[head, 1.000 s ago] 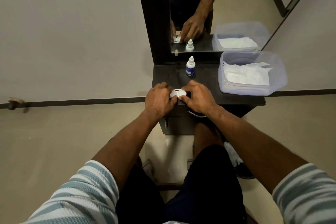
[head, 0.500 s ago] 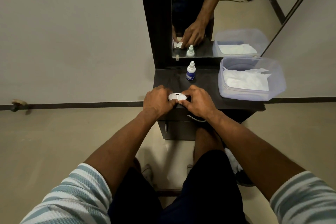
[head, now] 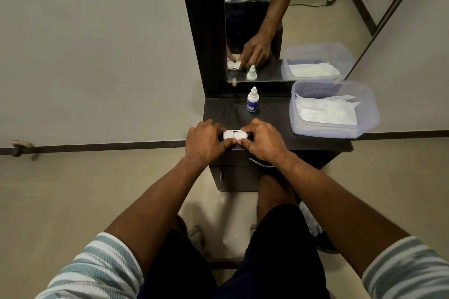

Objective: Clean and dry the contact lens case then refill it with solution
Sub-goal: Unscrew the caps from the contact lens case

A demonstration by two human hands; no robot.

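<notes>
While both hands meet at the near edge of the dark table, the scene sorts by size as follows.

Mirror (head: 303, 19): tall, dark-framed, standing at the back of the table; it reflects an arm, a hand, the bottle and the tub.

Table (head: 274, 114): dark top with drawers beneath; a curved metal handle shows under the right wrist.

Plastic tub (head: 369, 119): translucent, on the right side of the table, well apart from the hands; white tissues (head: 328, 110) lie inside it.

Left hand (head: 206, 141): fingers curled round the left end of the case, thumb along its near side, gripping it.

Right hand (head: 263, 139): fingers curled over the right end of the case, thumb at its near edge, gripping it.

Solution bottle (head: 253, 100): small, white with a blue label, upright and capped, at the back of the table just in front of the mirror, apart from the hands.

Contact lens case (head: 235, 134): white, two round caps side by side, resting on the table's near edge between the two hands; both caps look to be on.
</notes>
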